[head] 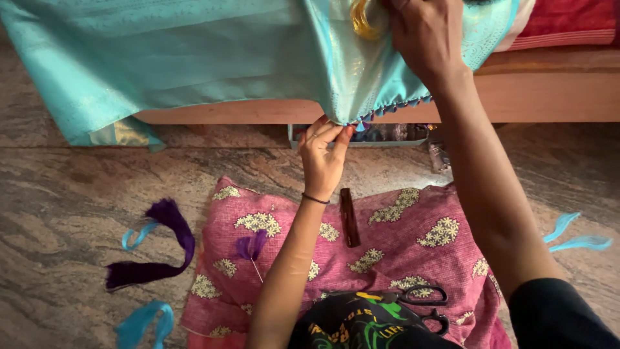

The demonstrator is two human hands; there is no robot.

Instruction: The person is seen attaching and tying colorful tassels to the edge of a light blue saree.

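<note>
A turquoise silk cloth [194, 58] with a woven gold border hangs over the edge of a wooden bed frame [549, 97]. My left hand [323, 155] pinches the cloth's lower edge, where small purple and blue tassels [394, 106] line the hem. My right hand [426, 39] reaches up and presses on the cloth near the top, beside a bunch of yellow thread [361, 19].
A pink flowered cushion [400, 239] lies on the stone floor, with a dark brown comb [349, 217], a small purple tassel [250, 247] and black scissors [426, 304] on it. Purple thread [161, 245] and blue thread bundles [145, 323] lie left; blue strands [575, 236] right.
</note>
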